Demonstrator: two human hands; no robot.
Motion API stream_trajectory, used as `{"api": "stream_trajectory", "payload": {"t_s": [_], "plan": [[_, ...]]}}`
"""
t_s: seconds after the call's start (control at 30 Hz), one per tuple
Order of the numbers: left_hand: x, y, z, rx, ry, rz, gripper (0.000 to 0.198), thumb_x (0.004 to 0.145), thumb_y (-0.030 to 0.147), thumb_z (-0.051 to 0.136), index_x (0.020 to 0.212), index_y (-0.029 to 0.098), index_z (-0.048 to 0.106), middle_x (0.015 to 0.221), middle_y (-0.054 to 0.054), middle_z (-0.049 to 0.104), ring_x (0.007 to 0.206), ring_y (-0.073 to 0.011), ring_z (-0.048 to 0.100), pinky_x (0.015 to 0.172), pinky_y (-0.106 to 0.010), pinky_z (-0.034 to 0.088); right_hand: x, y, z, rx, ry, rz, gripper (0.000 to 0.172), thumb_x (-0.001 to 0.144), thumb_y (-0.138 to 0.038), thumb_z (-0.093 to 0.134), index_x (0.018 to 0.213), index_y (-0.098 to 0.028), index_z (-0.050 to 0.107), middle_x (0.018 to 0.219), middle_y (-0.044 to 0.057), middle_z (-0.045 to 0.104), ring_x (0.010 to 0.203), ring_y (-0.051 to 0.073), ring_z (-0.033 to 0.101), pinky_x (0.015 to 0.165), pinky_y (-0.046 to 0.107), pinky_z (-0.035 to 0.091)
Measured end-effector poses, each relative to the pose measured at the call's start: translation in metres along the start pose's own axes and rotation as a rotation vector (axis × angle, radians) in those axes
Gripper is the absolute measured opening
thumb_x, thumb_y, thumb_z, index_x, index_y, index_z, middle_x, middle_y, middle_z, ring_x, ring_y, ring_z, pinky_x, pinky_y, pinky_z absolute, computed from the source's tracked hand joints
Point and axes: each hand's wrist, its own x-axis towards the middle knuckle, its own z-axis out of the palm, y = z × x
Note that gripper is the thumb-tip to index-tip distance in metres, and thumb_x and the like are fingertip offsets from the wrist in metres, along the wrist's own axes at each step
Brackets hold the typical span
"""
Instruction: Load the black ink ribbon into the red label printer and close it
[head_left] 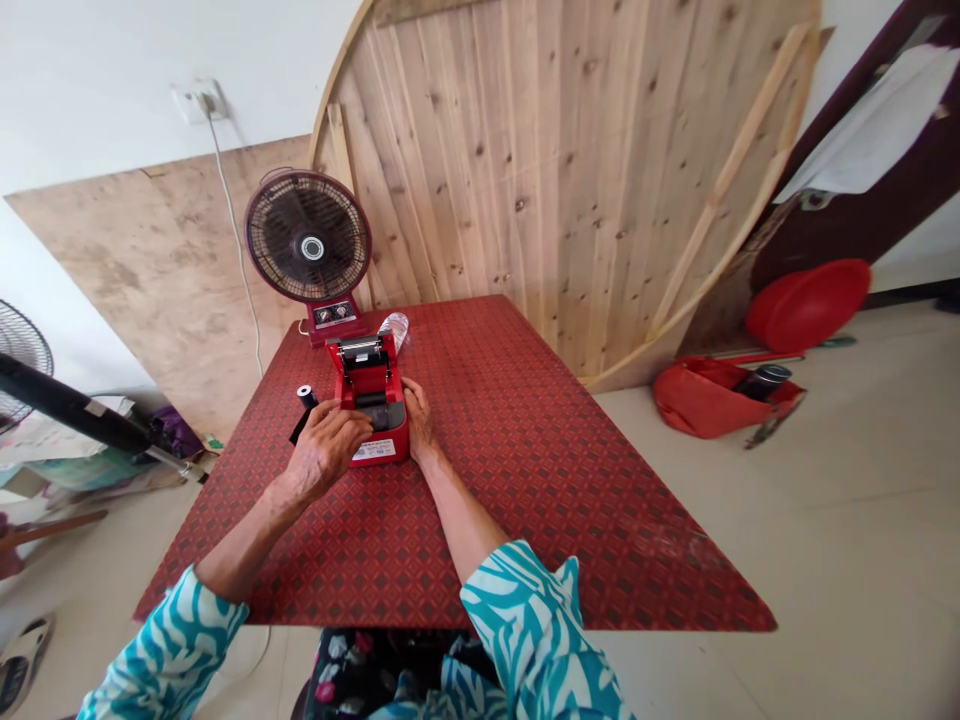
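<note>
A small red label printer (373,452) stands on the table with its lid (362,352) tipped up and back. A dark grey roll (384,412) shows in its open bay. My left hand (330,440) reaches over the front left of the printer, fingers bent together at the dark roll; the fingertips are partly hidden. Against the printer's right side, my right hand (418,415) grips the casing with thumb and fingers. Just left of the printer, a small black roll with a white end (305,396) stands upright, with a flat black piece beside it.
A dark red fan (309,240) stands at the table's back left, with a clear plastic bottle (395,325) near its base. The red patterned table (525,480) reaches toward me. Behind it leans a large round wooden board (525,180). A red bag (697,395) lies on the floor at right.
</note>
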Motion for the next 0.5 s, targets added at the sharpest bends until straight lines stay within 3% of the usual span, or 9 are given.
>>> {"api": "stream_trajectory", "payload": {"t_s": [0.17,0.3,0.4,0.5], "plan": [[-0.006,0.008,0.007,-0.025,0.029,0.005,0.015,0.096,0.022,0.051,0.093,0.023,0.066,0.099,-0.003,0.076,0.093,-0.0156,0.070,0.107,-0.041,0.039,0.002,0.001,-0.001,-0.005,0.005,-0.002,0.036,0.083,-0.045,0.052,0.110,-0.026,0.067,0.116,0.001,0.067,0.112,0.019,0.057,0.099,0.034,0.043],[-0.014,0.011,0.014,0.017,0.146,0.063,0.010,0.092,0.018,0.057,0.096,0.023,0.065,0.100,-0.003,0.076,0.097,-0.0172,0.069,0.106,-0.041,0.039,-0.001,0.002,-0.003,-0.001,-0.005,0.007,0.039,0.083,-0.047,0.053,0.113,-0.026,0.066,0.115,0.001,0.069,0.109,0.019,0.059,0.095,0.033,0.045],[-0.023,0.010,0.027,0.033,0.255,0.083,0.012,0.089,0.018,0.062,0.099,0.023,0.064,0.101,-0.004,0.076,0.103,-0.0195,0.068,0.105,-0.042,0.039,-0.002,0.005,-0.007,0.001,-0.018,0.043,0.042,0.081,-0.049,0.055,0.114,-0.024,0.065,0.112,0.002,0.071,0.105,0.019,0.062,0.091,0.032,0.047],[-0.031,0.006,0.042,0.023,0.286,0.069,0.020,0.089,0.013,0.058,0.105,0.024,0.064,0.106,-0.003,0.075,0.110,-0.0196,0.066,0.108,-0.044,0.037,0.008,0.006,-0.012,-0.012,-0.021,0.040,0.047,0.079,-0.052,0.057,0.115,-0.024,0.064,0.110,0.002,0.072,0.099,0.019,0.065,0.086,0.031,0.049]]}}
